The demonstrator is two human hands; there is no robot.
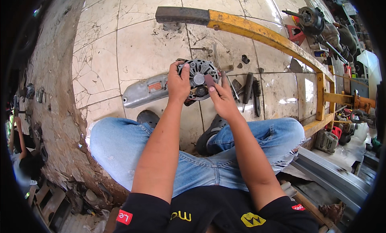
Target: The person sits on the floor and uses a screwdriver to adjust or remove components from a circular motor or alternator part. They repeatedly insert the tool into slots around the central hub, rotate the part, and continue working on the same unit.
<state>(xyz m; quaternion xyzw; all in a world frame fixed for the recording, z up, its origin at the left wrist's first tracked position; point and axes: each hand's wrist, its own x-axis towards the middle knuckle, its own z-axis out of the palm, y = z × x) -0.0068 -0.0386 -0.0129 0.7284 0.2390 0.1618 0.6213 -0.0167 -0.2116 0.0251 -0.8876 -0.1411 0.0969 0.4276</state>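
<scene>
A round, vented metal alternator [197, 65] is between my hands, low over the tiled floor. My left hand [178, 83] grips its left side, with the thumb on the front face. In my right hand [223, 97], a small reddish-brown piece of sandpaper [209, 80] is pinched by the thumb, its tip beside the round hub at the alternator's middle. A long grey metal housing [145, 90] with an orange label lies on the tiles to the left, partly behind my left hand.
A screwdriver [247, 88] and a black-handled brush [256, 97] lie right of the alternator. Small loose parts [245, 59] are scattered beyond. A yellow steel frame [265, 34] arches across the far side to the right. Metal channels [329, 172] lie by my right knee.
</scene>
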